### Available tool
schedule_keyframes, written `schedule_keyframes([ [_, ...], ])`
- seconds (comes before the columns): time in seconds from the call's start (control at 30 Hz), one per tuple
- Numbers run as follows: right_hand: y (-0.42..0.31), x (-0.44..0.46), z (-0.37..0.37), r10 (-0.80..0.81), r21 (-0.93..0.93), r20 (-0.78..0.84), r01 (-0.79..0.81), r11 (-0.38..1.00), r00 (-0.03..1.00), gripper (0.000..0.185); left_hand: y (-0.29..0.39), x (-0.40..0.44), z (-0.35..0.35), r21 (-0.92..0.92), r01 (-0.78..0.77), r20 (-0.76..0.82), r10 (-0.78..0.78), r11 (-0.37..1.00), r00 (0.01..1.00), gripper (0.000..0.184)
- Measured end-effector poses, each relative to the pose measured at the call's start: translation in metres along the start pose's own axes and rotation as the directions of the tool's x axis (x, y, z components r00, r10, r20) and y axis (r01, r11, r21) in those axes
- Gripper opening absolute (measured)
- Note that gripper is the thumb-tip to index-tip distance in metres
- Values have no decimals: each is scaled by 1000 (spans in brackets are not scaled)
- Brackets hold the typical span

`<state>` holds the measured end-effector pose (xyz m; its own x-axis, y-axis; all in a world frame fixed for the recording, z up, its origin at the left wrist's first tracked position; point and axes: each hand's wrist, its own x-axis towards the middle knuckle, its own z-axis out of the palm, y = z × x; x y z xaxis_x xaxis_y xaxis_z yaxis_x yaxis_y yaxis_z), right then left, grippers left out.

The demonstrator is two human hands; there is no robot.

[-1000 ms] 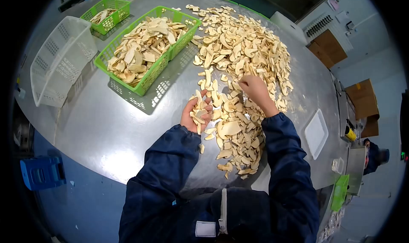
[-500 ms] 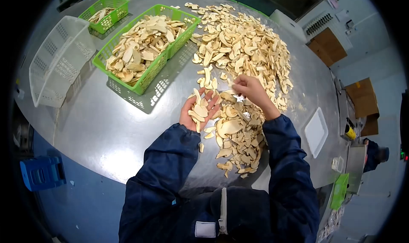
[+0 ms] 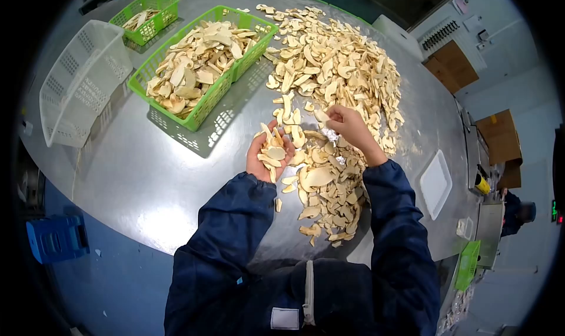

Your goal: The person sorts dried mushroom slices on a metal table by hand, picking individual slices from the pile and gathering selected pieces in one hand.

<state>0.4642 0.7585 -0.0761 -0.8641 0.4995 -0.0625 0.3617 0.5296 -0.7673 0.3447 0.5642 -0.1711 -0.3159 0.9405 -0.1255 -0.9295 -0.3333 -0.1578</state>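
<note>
Palm up over the metal table, my left hand (image 3: 255, 159) is curled around several dried mushroom slices (image 3: 274, 151). My right hand (image 3: 347, 124) pinches one pale slice (image 3: 322, 117) between thumb and fingers, to the right of my left hand. Behind it spreads a large pile of slices (image 3: 335, 59). A smaller heap of slices (image 3: 329, 189) lies nearer to me, below my right hand. The green basket (image 3: 203, 107) at the upper left holds many slices.
A small green basket (image 3: 166, 19) with some slices and a white perforated basket (image 3: 88, 80) stand at the left. A white tray (image 3: 436, 184) lies at the right of the metal table (image 3: 141, 177). A co-worker (image 3: 518, 213) is at the far right.
My right hand has come leftward and lower from the big pile, and a slice now shows in its fingers. The fingers of my left hand have curled in more around its slices.
</note>
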Motion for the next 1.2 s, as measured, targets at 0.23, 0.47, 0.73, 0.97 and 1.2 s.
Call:
schedule_keyframes([
  [0.23,-2,38,29,-162,-202,-63,146,968,985,25,-4,-6,18,48,-85,-96,89,995,991,44],
  [0.47,-12,42,63,-213,-601,-16,161,783,977,24,6,0,6,-54,-36,17,37,998,999,37],
  [0.73,-2,22,16,217,192,297,-281,940,930,12,2,-2,9,-11,-57,-31,56,998,998,38],
  [0.97,10,13,3,211,351,308,-317,881,928,12,4,0,3,-17,-44,7,44,999,999,38],
  [1.2,-36,17,22,79,307,199,-138,941,977,24,-5,-6,21,30,-85,-79,88,996,993,39],
])
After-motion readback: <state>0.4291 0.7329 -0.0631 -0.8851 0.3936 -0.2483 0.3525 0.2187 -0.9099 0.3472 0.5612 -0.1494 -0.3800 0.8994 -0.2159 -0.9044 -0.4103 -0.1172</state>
